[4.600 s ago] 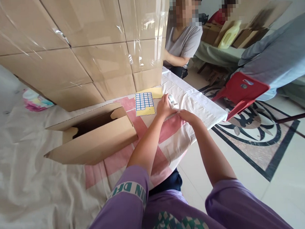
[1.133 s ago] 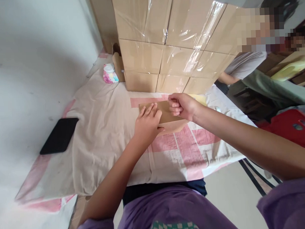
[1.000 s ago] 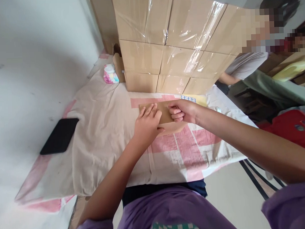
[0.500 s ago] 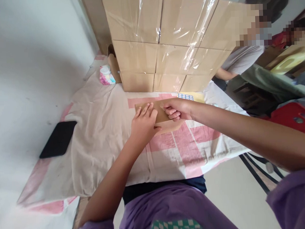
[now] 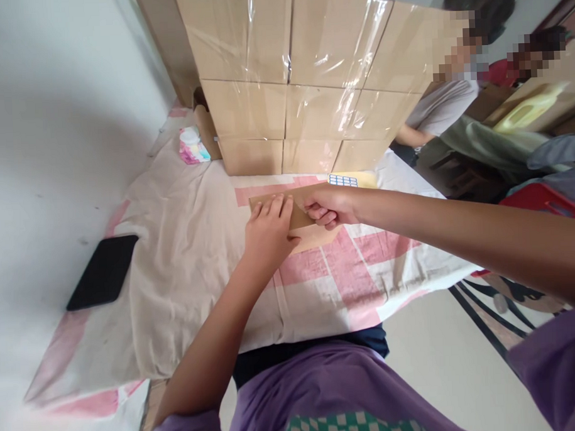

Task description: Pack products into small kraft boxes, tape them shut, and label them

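Since a second ago my right fist shifted left onto the box. Left hand flat, pressing the brown cardboard box, just in front of the wrapped carton stack. Right hand just beside it, curled tight on the top flap. Looks like flap closing; next needs the flap flush. Box plain, low, unmarked.

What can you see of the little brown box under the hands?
It's a small, flat box of plain brown cardboard, lying on the pink-and-cream cloth. The left hand lies flat on its top, fingers stretched out. The right hand curls its fingers round the right end. The hands hide much of it.
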`<state>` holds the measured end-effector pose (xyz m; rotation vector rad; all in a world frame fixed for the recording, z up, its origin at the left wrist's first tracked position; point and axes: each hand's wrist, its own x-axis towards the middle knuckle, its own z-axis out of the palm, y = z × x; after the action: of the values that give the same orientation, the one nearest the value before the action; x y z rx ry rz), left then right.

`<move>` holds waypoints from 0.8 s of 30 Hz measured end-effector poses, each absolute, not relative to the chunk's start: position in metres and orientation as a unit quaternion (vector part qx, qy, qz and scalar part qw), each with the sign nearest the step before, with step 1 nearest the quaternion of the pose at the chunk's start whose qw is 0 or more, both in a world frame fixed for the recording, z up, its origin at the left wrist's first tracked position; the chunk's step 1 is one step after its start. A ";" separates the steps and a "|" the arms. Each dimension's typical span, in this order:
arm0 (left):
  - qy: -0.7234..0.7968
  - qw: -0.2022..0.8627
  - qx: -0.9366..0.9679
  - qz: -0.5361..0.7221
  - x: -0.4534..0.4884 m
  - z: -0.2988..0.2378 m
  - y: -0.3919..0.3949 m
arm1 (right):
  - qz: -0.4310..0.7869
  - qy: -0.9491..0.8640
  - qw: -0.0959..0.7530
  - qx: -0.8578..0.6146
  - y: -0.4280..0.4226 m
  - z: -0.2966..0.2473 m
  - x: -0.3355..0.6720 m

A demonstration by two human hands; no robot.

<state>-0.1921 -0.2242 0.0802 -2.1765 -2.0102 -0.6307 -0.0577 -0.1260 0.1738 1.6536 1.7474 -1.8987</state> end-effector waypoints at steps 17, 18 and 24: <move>-0.676 0.090 -0.710 -0.177 -0.188 0.083 -0.219 | -0.538 0.605 0.062 0.585 -0.137 0.179 -0.062; -0.676 0.091 -0.710 -0.176 -0.188 0.083 -0.219 | -0.535 0.607 0.071 0.583 -0.137 0.180 -0.061; -0.675 0.094 -0.711 -0.175 -0.188 0.085 -0.219 | -0.538 0.619 0.123 0.559 -0.138 0.183 -0.050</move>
<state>-0.1882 -0.2190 0.0846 -2.1086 -2.0010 -0.5193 -0.0498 -0.1382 0.1826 1.6312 1.8059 -1.5695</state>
